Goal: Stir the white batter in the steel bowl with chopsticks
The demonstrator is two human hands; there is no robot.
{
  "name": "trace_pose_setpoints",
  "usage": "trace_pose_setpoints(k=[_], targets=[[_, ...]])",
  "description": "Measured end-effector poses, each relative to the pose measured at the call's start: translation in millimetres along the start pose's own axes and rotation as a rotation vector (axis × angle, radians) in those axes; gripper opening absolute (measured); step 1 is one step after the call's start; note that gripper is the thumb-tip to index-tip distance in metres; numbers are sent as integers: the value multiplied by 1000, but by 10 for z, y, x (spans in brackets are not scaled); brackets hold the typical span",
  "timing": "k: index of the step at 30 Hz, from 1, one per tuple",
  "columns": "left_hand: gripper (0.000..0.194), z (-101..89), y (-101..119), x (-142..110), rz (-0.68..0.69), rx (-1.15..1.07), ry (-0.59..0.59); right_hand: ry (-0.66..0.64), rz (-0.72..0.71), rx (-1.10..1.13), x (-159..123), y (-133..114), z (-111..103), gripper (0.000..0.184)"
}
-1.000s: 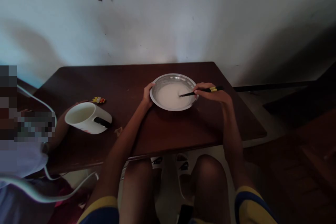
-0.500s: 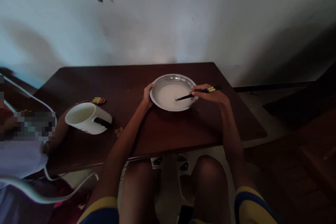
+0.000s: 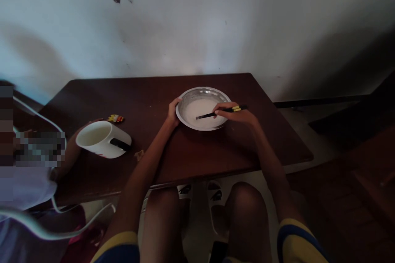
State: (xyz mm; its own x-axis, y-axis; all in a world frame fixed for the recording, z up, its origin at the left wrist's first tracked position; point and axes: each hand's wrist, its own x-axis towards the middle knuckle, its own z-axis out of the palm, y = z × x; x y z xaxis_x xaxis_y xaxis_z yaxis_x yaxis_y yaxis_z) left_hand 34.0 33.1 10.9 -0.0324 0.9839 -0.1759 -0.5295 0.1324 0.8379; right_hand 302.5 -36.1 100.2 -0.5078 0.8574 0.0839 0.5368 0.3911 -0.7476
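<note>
A round metal bowl (image 3: 202, 91) stands on the dark wooden table (image 3: 197, 152), with a pale, milky mixture (image 3: 197, 109) inside. Gripping its left rim is my left hand (image 3: 173, 111), fingers at the outer wall and rim. My right hand (image 3: 233, 112) is closed around black chopsticks (image 3: 206, 115) with yellow bands, over the right part of the bowl. Their dark tips reach into the mixture left of its middle; how deep they dip I cannot tell.
To the left stands a white mug-like container (image 3: 103, 139) with a black handle. Behind it lies a small yellow-and-red toy figure (image 3: 115, 118). Another person (image 3: 27, 185) sits at the left, an arm behind the container. White cables (image 3: 40, 230) hang there. A wall (image 3: 197, 20) borders the table's far edge.
My right hand and the chopsticks have moved left across the bowl, their tips shifting left in the mixture. My left hand and the bowl have stayed in place.
</note>
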Motion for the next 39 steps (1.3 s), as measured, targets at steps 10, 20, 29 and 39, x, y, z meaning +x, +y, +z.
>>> trace_pose_setpoints(k=[10, 20, 29, 39], targets=[[13, -29, -17, 18, 8, 16, -14, 116, 79, -27, -91, 194, -232, 19], [16, -28, -9, 17, 3, 17, -31, 242, 101, -115, -50, 172, -144, 16], [17, -5, -6, 5, 12, 12, -11, 40, 27, -71, 32, 39, 81, 26], [24, -16, -6, 7, -15, 24, -3, -8, 44, -14, -80, 79, -127, 26]])
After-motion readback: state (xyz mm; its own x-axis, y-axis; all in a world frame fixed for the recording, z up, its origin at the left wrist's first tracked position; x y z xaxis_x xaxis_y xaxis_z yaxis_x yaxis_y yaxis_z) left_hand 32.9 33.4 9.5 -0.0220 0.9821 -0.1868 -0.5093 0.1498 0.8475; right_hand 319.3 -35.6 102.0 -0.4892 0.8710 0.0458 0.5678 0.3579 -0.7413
